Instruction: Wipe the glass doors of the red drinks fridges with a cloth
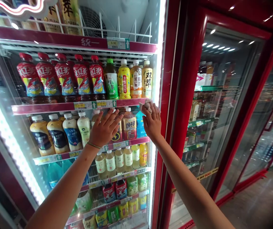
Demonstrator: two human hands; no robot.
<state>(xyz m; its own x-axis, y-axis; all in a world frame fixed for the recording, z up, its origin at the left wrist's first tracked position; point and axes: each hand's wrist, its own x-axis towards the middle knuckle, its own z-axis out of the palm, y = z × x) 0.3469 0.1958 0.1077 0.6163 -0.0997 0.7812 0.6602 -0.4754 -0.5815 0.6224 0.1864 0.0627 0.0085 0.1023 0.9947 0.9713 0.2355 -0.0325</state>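
A crumpled, pale cloth-like wad [147, 107] is held under the fingers of my right hand [152, 122]. That hand presses it at the right end of the purple shelf strip [124, 102], beside the lit door frame. My left hand [104, 128] has its fingers spread in front of the bottles below the same strip; whether its fingertips touch the strip I cannot tell. Between the hands stand a dark-labelled bottle [129, 125] and, partly covered by my right hand, a blue-labelled one [140, 123]. Price tags [104, 104] sit along the strip.
Red-capped tea bottles [62, 78] and other drinks [124, 82] line the shelf above. Paler bottles [70, 132] fill the shelf at left, with several more rows below. A light strip [155, 95] edges the fridge. Red-framed glass doors [224, 111] stand to the right.
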